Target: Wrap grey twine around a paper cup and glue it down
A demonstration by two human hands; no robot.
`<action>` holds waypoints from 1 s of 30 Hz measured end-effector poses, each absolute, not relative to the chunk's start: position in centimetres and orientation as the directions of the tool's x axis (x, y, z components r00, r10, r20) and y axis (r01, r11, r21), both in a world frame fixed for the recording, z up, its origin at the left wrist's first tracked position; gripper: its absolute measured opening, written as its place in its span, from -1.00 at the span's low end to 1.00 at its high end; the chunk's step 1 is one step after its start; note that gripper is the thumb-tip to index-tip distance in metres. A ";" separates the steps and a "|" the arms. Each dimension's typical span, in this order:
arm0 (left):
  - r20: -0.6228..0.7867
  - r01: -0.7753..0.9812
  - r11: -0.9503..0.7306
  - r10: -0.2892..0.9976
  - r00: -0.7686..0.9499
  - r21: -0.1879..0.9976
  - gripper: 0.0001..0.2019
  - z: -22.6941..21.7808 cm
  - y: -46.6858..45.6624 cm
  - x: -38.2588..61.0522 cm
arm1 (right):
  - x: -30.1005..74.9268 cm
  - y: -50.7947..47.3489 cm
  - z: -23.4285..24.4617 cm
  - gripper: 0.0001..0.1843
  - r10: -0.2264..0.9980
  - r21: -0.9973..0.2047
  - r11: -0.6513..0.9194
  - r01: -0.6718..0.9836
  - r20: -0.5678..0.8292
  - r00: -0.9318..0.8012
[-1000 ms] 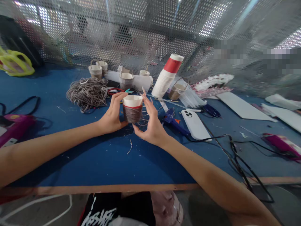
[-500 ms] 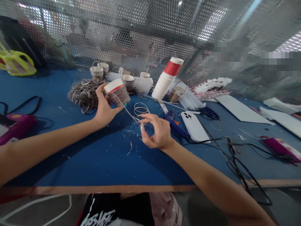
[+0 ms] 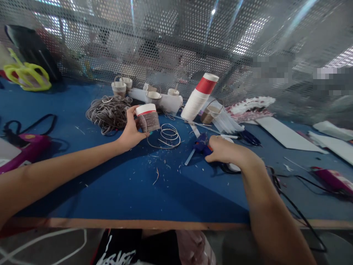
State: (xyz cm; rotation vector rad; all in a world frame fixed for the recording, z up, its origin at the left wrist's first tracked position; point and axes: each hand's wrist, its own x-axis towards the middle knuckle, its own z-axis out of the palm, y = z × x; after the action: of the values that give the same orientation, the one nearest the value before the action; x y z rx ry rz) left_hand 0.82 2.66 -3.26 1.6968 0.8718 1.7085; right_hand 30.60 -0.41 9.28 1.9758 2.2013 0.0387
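Note:
My left hand [image 3: 133, 130] is closed around a paper cup [image 3: 149, 119] partly wrapped in grey-brown cord, its white and red end showing above the wrapping. A loose length of cord [image 3: 171, 136] trails from the cup and lies in loops on the table. To the right, my right hand [image 3: 224, 150] grips a blue glue gun [image 3: 202, 143] with a clear glue stick poking out of its back end. Behind this hand a white phone [image 3: 234, 167] is mostly covered. The heap of grey cord [image 3: 109, 112] lies just behind my left hand.
A leaning stack of paper cups [image 3: 197, 99] stands at the back, near several cord-wrapped cups. Purple glue guns lie at left [image 3: 30, 149] and right [image 3: 332, 180]. White boards [image 3: 289, 134] are on the right. Black cables [image 3: 286, 195] run over the front edge.
My right hand has let go of the cord and moved right onto the glue gun, now turned and lifted slightly. The cord has dropped into loops. The cup in my left hand is more upright.

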 end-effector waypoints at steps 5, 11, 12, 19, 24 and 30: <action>0.621 -0.047 -0.619 0.780 0.085 0.784 -0.05 -2.7 2.3 0.8 | 28.6 -0.9 9.0 -0.67 0.969 0.286 0.095 0.953 -0.246 -0.023; 0.625 -0.070 -0.623 0.764 0.161 0.779 -0.08 -2.6 1.8 1.2 | 29.3 -0.5 9.6 -0.86 0.997 0.015 0.057 0.998 -0.058 -0.056; 0.633 -0.045 -0.634 0.760 0.148 0.772 -0.07 -2.6 1.8 1.2 | 29.2 -0.6 9.7 -0.93 0.999 -0.121 0.019 0.992 -0.043 -0.025; 0.659 0.199 -0.666 0.744 0.110 0.719 -0.10 -2.6 1.8 0.6 | 27.4 -2.4 8.9 -0.77 0.997 -0.927 0.051 0.372 0.028 -0.065; 0.689 0.336 -0.676 0.718 0.101 0.656 -0.10 -2.4 1.7 0.6 | 26.1 -3.6 7.2 -0.67 0.955 -0.979 0.148 0.139 0.106 -0.276; 0.729 0.333 -0.726 0.669 0.143 0.601 -0.13 -2.6 1.8 0.8 | 25.4 -3.9 5.9 -0.63 0.923 -0.976 0.178 0.126 0.121 -0.364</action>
State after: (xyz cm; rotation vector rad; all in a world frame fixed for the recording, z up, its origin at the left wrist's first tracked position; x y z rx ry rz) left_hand 0.80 1.83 -2.57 2.1285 0.9715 1.6106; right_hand 25.41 -3.92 5.92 1.7250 2.8322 -2.1628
